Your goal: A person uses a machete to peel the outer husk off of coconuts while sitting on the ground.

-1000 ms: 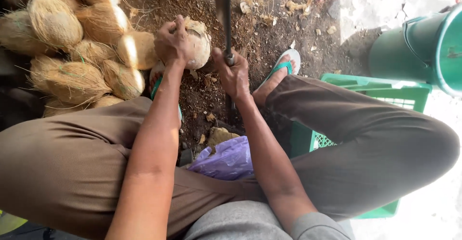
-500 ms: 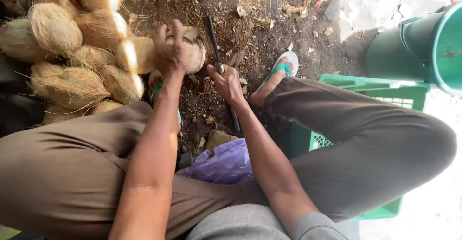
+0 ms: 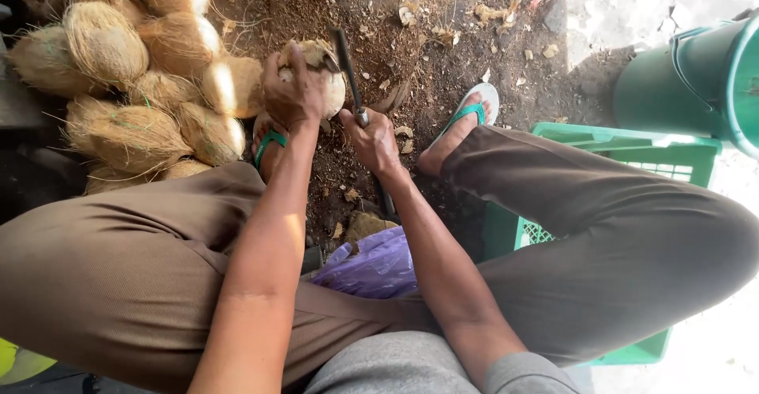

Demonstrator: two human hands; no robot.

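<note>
Gripping the coconut [image 3: 320,78] from above, the left hand [image 3: 291,92] pins it to the ground between the feet. Right hand [image 3: 371,139] is wrapped tight round the knife [image 3: 346,66], blade on the husk. Best to keep fingers clear.

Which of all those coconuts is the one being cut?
The coconut gripped by the left hand, with the blade held by the right hand against it. It sits apart from the pile of husked coconuts on the ground.
</note>
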